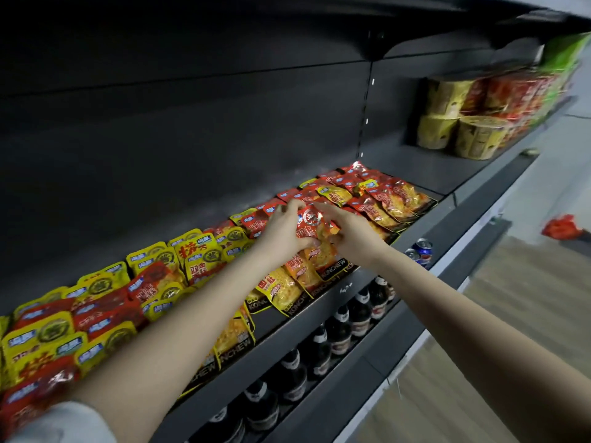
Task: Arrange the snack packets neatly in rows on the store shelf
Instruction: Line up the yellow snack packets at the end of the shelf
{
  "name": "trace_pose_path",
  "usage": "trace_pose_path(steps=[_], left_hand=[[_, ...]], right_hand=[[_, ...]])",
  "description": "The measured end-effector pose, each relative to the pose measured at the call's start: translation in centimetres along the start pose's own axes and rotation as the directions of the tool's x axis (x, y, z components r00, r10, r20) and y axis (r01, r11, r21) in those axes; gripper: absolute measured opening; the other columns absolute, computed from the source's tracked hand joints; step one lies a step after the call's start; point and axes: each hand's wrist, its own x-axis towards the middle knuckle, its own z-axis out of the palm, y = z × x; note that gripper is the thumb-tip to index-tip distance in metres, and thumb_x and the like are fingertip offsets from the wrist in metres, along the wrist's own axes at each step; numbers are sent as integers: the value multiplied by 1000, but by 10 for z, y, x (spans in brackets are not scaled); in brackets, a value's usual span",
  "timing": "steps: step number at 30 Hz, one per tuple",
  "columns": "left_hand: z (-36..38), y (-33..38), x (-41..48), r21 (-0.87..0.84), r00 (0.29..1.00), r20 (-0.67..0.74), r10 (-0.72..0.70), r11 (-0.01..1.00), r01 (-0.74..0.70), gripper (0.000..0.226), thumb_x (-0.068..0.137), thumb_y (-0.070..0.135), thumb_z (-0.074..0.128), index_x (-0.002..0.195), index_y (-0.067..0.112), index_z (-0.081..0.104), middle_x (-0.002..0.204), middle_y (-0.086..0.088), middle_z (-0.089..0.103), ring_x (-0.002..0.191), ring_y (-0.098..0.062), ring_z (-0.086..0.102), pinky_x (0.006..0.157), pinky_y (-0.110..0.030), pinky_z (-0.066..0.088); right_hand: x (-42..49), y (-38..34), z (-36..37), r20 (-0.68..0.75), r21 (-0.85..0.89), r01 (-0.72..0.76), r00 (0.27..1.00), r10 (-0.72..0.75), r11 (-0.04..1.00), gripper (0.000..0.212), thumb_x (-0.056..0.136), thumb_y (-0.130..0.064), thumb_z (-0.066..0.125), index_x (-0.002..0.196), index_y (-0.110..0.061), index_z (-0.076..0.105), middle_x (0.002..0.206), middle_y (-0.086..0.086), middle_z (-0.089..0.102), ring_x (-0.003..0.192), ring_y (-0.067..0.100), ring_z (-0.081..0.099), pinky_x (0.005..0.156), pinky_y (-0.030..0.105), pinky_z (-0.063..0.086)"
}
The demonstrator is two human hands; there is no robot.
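Head view: past the front edge of the shelf (347, 284), left hand (284, 231) and right hand (353, 235) both pinch one red snack packet (315, 222) above the packet rows (204, 260); bare shelf floor lies beyond the rows' far end, before stacked noodle tubs (463, 129).

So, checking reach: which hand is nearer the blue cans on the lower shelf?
Right. The right hand, on the red packet, is left of the blue cans; the left hand holds its other side, farther off.

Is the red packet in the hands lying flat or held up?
Held up: left hand and right hand grip the shiny red foil snack packet, tilted above the rows.
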Motion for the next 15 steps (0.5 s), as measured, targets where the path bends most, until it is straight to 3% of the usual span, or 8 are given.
trace_pose_path(steps=[5,11,15], left_hand=[[14,2,10,199,1000,7,-26,980,24,77,74,50,71,135,18,37,136,-8,42,126,-30,38,101,-40,36],[19,-3,9,323,995,97,-29,946,-4,83,75,63,61,141,21,35,145,-7,35,135,-31,27,115,-45,16],[20,-3,10,358,992,126,-9,933,-37,84,73,69,57,142,25,37,145,-2,36,136,-30,26,117,-47,8]], right_hand=[[4,18,0,34,-43,-4,999,6,999,73,79,8,49,144,-20,32,127,6,58,114,26,55,79,19,36],[2,27,8,8,-71,-6,1000,6,997,57,82,-1,55,136,-18,45,116,2,62,109,24,56,77,23,42],[-2,29,11,-1,-96,-17,1000,17,995,50,84,-7,54,132,-21,50,117,6,62,119,33,47,92,36,44]])
